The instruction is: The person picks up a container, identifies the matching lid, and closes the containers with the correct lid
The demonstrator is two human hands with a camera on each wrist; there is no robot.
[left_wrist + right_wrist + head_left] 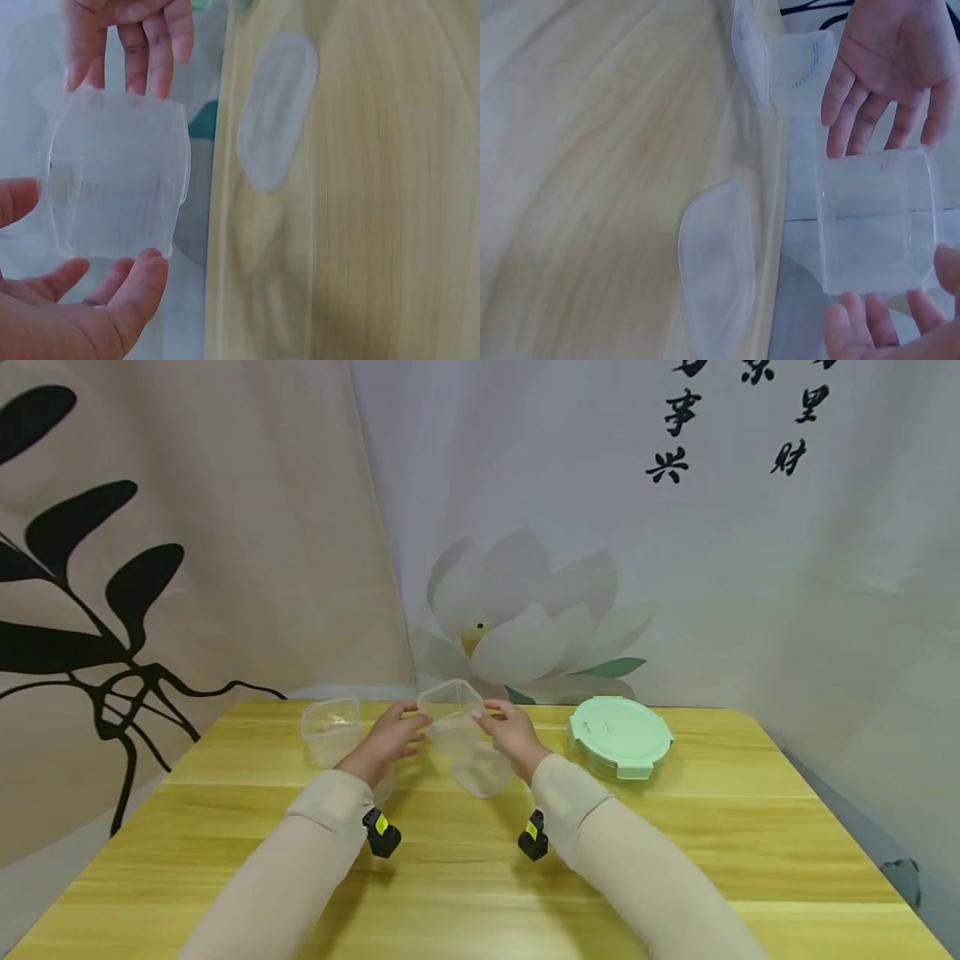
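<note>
A clear plastic food container (452, 714) is held up between both hands near the table's far edge, its open rim tilted. My left hand (392, 739) grips its left side with thumb and fingertips. On the opposite side, my right hand (513, 735) holds it the same way. In the left wrist view the container (120, 176) hangs between the fingers of the two hands. Under it, a translucent lid (482, 770) lies flat on the table. A second lid (385, 787) shows partly behind the left wrist.
Another clear container (332, 731) stands at the far left, beside the left hand. To the right of the right hand sits a round box with a pale green clip lid (621, 735). A printed curtain (720, 593) hangs behind the wooden table (465, 902).
</note>
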